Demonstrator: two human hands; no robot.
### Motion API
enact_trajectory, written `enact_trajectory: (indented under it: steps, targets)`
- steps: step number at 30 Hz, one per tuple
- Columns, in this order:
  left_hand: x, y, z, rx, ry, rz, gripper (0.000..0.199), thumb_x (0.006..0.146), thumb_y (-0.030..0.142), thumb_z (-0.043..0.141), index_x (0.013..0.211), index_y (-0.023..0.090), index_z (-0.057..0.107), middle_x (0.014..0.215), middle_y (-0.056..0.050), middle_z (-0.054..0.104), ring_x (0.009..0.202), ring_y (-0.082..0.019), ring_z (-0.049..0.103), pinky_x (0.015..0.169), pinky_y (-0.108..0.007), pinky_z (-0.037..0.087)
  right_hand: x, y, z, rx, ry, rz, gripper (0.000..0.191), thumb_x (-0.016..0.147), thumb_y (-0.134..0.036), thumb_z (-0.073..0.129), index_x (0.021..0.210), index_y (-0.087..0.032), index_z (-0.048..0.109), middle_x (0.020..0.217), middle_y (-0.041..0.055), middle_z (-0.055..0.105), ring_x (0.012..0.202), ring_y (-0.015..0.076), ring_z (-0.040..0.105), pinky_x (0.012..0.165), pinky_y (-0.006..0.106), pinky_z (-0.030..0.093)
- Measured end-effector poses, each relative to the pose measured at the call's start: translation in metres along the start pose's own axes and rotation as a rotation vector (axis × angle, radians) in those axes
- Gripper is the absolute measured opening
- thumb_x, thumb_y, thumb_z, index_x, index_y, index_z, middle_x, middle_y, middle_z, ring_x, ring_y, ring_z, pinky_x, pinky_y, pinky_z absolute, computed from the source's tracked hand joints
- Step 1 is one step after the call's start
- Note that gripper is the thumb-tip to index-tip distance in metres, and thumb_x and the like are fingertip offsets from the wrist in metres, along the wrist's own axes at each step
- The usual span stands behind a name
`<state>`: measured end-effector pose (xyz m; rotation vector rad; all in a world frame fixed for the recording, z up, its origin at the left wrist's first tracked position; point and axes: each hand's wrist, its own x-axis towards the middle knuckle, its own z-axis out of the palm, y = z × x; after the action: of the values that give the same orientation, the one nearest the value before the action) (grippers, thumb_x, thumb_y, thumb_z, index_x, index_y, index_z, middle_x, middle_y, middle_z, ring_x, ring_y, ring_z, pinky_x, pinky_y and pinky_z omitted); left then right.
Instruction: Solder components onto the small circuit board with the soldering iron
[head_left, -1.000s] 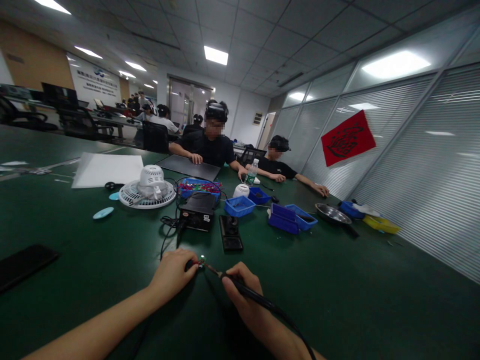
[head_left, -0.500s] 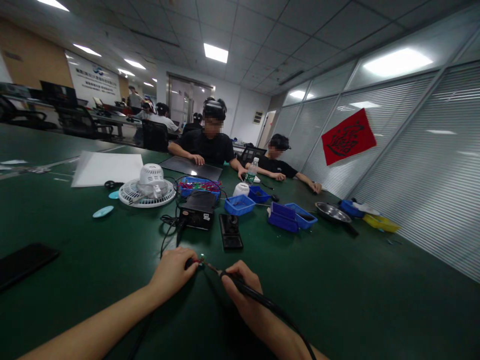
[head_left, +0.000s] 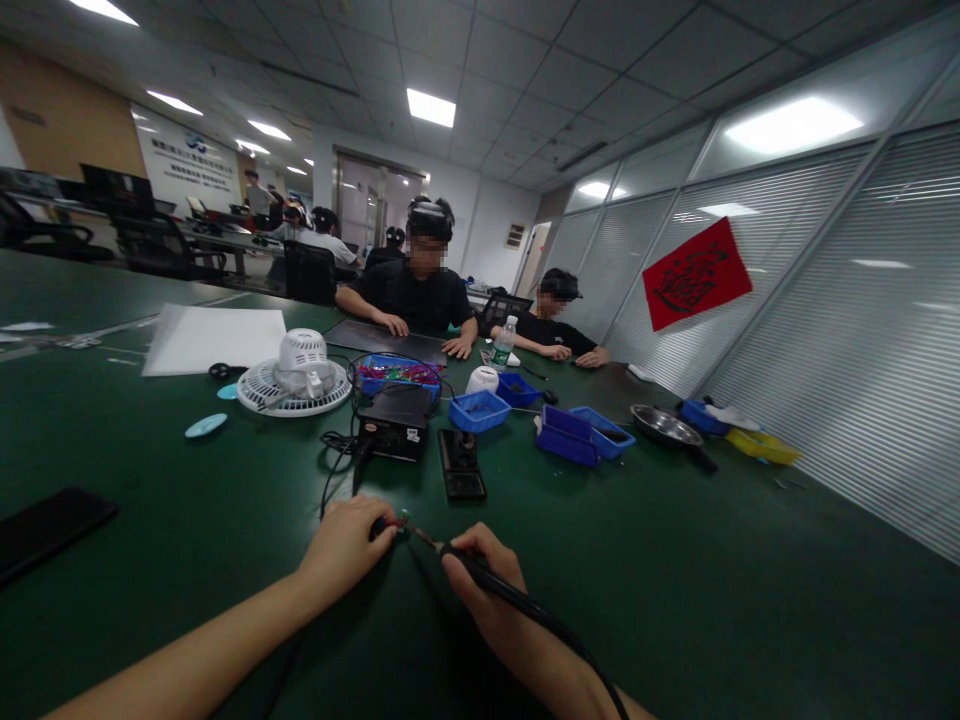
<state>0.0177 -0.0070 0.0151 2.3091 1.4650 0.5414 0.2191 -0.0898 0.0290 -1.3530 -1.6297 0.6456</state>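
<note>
My right hand (head_left: 487,580) is closed around the black handle of a soldering iron (head_left: 504,588), whose cable trails down over the forearm. The iron's tip points left and meets or nearly meets a small green circuit board (head_left: 405,518); I cannot tell if they touch. Red wires run from the board toward my left hand (head_left: 352,540), which is closed at its edge, pinching a small dark piece with the wires. That piece is mostly hidden by the fingers. Beyond the hands stands a black soldering station box (head_left: 394,425), beside a black iron stand (head_left: 461,465).
A white fan part (head_left: 296,380) sits at left behind a black phone (head_left: 52,530). Blue trays (head_left: 480,412), one holding wired boards (head_left: 397,372), a bottle (head_left: 504,343) and a metal bowl (head_left: 666,425) stand farther back. Two people sit across the green table.
My hands and the iron have hardly moved. Across the table, one person's hand has shifted away from the bottle, and the other person's outstretched arm has drawn back in.
</note>
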Motion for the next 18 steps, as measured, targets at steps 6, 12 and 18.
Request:
enact_trajectory:
  steps: [6,12,18]
  targets:
    - [0.0006,-0.0001,0.0003,0.006,-0.003,-0.003,0.013,0.082,0.027,0.054,0.081,0.022,0.066,0.091,-0.001,0.070,0.091,-0.019,0.061,0.082,-0.029,0.040,0.0008,0.0004,0.0010,-0.004,-0.001,-0.007,0.011,0.080,-0.028,0.058,0.073,-0.019,0.057,0.067,-0.0021,0.055,0.062,0.0141,0.050,0.058,0.024,0.039]
    - [0.0008,0.0014,-0.0012,0.007,-0.010,-0.007,0.012,0.082,0.026,0.054,0.081,0.022,0.066,0.090,0.000,0.070,0.091,-0.018,0.061,0.081,-0.028,0.039,0.0000,0.0025,0.0009,-0.002,-0.005,-0.025,0.011,0.081,-0.029,0.058,0.075,-0.020,0.058,0.068,-0.0020,0.056,0.062,0.0140,0.051,0.059,0.024,0.039]
    - [0.0006,0.0006,-0.0006,0.010,-0.006,-0.006,0.014,0.082,0.027,0.053,0.081,0.023,0.066,0.090,0.000,0.070,0.090,-0.019,0.060,0.080,-0.029,0.038,-0.0006,0.0004,-0.0002,-0.001,-0.008,-0.030,0.009,0.082,-0.026,0.059,0.075,-0.020,0.056,0.068,-0.0032,0.053,0.062,0.0130,0.049,0.058,0.023,0.038]
